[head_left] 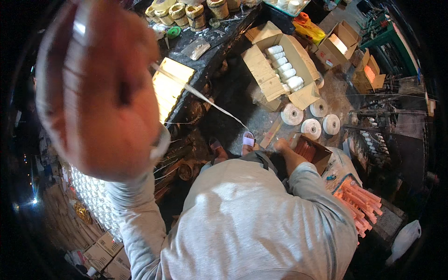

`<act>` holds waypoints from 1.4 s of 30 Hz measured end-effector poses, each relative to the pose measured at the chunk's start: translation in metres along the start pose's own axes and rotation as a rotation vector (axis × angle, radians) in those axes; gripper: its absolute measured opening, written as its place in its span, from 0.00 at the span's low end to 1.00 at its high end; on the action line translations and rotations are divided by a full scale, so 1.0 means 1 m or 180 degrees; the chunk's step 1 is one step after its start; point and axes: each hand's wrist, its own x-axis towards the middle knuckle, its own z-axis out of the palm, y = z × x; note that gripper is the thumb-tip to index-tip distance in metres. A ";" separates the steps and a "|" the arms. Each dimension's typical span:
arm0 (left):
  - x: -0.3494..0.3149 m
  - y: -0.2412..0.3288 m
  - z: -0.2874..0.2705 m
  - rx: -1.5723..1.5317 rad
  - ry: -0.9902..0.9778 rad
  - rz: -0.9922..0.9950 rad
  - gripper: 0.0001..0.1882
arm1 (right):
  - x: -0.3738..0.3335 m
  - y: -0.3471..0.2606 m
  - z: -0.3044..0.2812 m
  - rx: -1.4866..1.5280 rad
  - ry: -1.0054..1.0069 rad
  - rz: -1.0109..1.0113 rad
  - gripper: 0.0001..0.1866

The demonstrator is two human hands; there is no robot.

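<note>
My left hand (105, 93) is raised close to the camera at the left, large and smeared by motion. Its fingers look curled, and a taut white strand (212, 105) runs from its inner side down toward my sandalled foot (248, 140). Lower and farther right, my right hand (281, 145) is small in view and looks closed; whatever its fingers hold is hidden. Beside that hand stands a small open carton (322, 156) with reddish sticks inside.
A dark workbench (224, 39) carries a bright yellow ridged panel (172, 86) and several round tubs (196, 17). An open cardboard box (298, 53) holds white spools. Several white thread rolls (292, 114) lie on the floor. Pink-orange sticks (357, 205) fill a basket at the right.
</note>
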 end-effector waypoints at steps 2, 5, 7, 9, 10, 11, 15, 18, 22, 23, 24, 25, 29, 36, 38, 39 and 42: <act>-0.013 -0.003 0.008 0.0079 -0.0120 -0.0152 0.11 | 0.007 0.022 0.006 0.0117 -0.0084 0.0393 0.21; -0.029 -0.011 0.011 0.0286 -0.0590 -0.0323 0.10 | 0.009 0.042 0.021 0.0687 0.0089 0.0918 0.21; -0.039 -0.019 0.009 0.0176 -0.0621 -0.0167 0.09 | 0.003 0.045 0.028 0.0883 0.0180 0.0977 0.21; -0.047 -0.026 0.003 0.0044 -0.0476 -0.0173 0.09 | -0.004 0.042 0.032 0.0737 0.0228 0.0793 0.21; -0.050 -0.030 -0.001 0.0082 -0.0323 -0.0186 0.08 | -0.007 0.039 0.033 0.0669 0.0246 0.0705 0.22; -0.052 -0.033 -0.004 0.0123 -0.0398 -0.0216 0.08 | -0.010 0.035 0.035 0.0593 0.0261 0.0613 0.22; -0.055 -0.040 -0.020 0.0153 -0.0448 -0.0403 0.08 | -0.019 0.009 0.029 0.0764 0.0068 0.0285 0.28; -0.051 -0.038 -0.031 0.0086 -0.0414 -0.0411 0.08 | -0.040 -0.036 -0.011 0.1133 -0.0061 0.0262 0.29; -0.047 -0.041 -0.042 -0.0028 -0.0637 -0.0770 0.09 | -0.081 -0.116 -0.107 0.1686 0.0562 -0.0184 0.32; -0.046 -0.043 -0.044 -0.0004 -0.0593 -0.0792 0.09 | -0.090 -0.133 -0.133 0.1622 0.0700 -0.0248 0.32; -0.044 -0.046 -0.046 -0.0031 -0.0530 -0.0776 0.09 | -0.100 -0.148 -0.158 0.1829 0.0807 -0.0402 0.30; -0.043 -0.049 -0.048 -0.0060 -0.0493 -0.0797 0.10 | -0.109 -0.161 -0.181 0.2047 0.0992 -0.0556 0.28; -0.040 -0.050 -0.060 -0.0427 -0.0495 -0.0944 0.10 | -0.147 -0.196 -0.250 0.1987 0.1031 -0.1177 0.26; -0.040 -0.056 -0.077 -0.0801 -0.0542 -0.1375 0.15 | -0.210 -0.242 -0.317 0.1609 0.0758 -0.1695 0.24; -0.047 -0.065 -0.085 -0.1020 -0.0695 -0.1487 0.18 | -0.220 -0.248 -0.330 0.1464 0.0859 -0.1752 0.22; -0.052 -0.071 -0.090 -0.1091 -0.0771 -0.1562 0.19 | -0.223 -0.250 -0.335 0.1496 0.0907 -0.1767 0.22; -0.078 -0.093 -0.102 -0.1262 -0.0909 -0.1797 0.21 | -0.234 -0.255 -0.344 0.1705 0.1184 -0.1969 0.25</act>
